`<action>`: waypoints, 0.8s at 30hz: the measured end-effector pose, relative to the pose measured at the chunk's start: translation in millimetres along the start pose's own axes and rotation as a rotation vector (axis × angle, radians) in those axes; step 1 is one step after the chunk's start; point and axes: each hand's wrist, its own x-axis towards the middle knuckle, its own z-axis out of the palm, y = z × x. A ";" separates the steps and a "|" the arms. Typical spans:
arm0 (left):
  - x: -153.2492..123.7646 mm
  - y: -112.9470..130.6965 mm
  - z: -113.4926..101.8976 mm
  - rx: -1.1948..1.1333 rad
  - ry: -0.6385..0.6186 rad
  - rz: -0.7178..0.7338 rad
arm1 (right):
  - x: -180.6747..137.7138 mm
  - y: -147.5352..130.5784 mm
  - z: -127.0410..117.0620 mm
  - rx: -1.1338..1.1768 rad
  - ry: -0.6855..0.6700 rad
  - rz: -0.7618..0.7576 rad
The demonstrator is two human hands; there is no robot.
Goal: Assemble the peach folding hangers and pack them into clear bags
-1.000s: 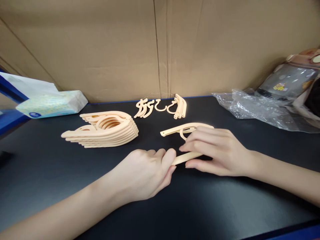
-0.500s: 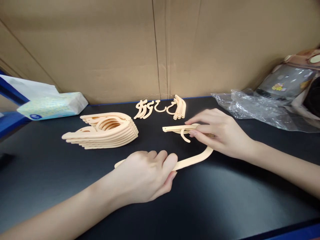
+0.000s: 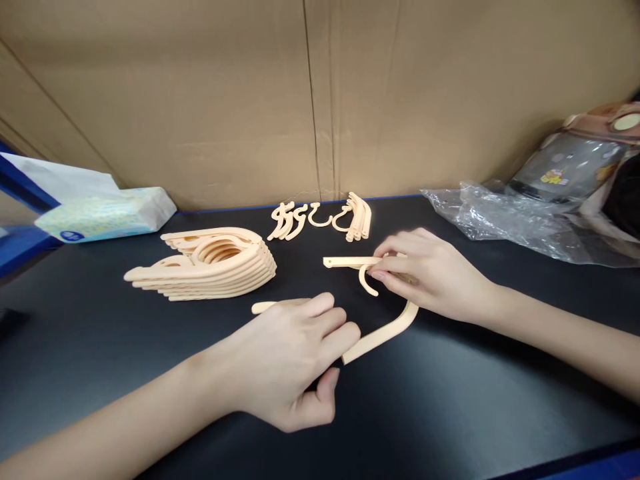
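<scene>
A cream plastic folding clothes hanger (image 3: 387, 332) is between my two hands, its small curved hook (image 3: 367, 281) pointing down toward me. My right hand (image 3: 427, 273) pinches it at the middle, near the hook's base. Curled over its near arm are the fingers of my left hand (image 3: 295, 360), with the thumb held apart below. The rounded tip of that arm (image 3: 263, 307) sticks out left of my knuckles; the part under my fingers is hidden. The far arm (image 3: 345, 262) points left from my right fingertips.
A stack of matching hangers (image 3: 225, 270) lies at left on the black table (image 3: 450, 413). Behind are loose hooks (image 3: 287, 221) and short arm pieces (image 3: 359, 217). A tissue pack (image 3: 113, 213), crumpled clear plastic (image 3: 520, 223) and a clear bottle (image 3: 565, 167) stand against the cardboard (image 3: 225, 100).
My left thumb has come away from the hanger, and the near arm now bends where it ran straighter. My right hand and the hanger's middle have shifted slightly toward me and left.
</scene>
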 end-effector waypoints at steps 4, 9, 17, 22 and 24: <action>1.1 -5.2 -1.2 -0.084 -0.039 0.010 | 0.4 0.3 1.8 -0.028 -0.001 0.004; -0.8 -6.3 0.6 -0.061 0.004 -0.026 | 0.8 0.0 3.2 -0.041 -0.009 0.013; -3.9 -6.6 3.5 -0.067 0.029 -0.074 | 1.0 1.6 4.3 -0.035 0.000 0.032; -3.3 -5.9 3.9 -0.059 0.051 -0.119 | 0.7 2.2 4.4 -0.050 -0.011 0.049; -3.0 -6.2 4.1 -0.045 0.063 -0.126 | 0.3 2.6 4.3 -0.049 -0.014 0.046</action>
